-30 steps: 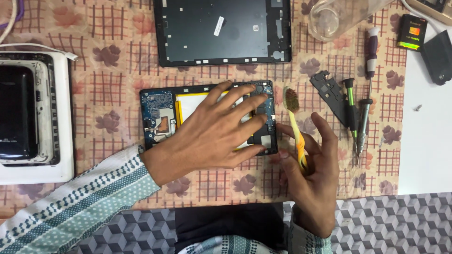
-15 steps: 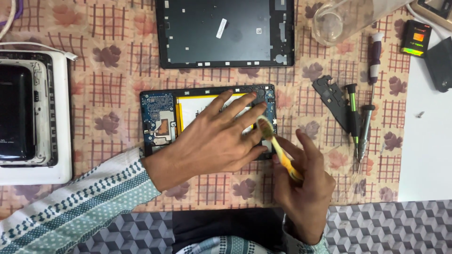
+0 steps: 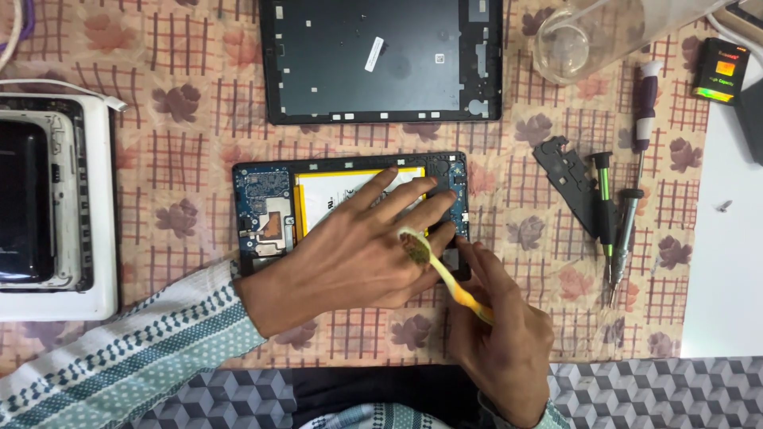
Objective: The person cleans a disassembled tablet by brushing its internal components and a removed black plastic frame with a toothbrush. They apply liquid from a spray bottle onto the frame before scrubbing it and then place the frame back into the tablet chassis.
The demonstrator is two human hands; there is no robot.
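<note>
On a floral tablecloth [image 3: 191, 159], an opened tablet [image 3: 274, 210] with its circuit board and battery bared lies under the left hand [image 3: 358, 254], fingers spread flat across it. The right hand [image 3: 501, 342], fingers clamped on a yellow toothbrush [image 3: 437, 266], has swung its bristles from beside the tablet onto the lower right corner, so brushing appears under way.
</note>
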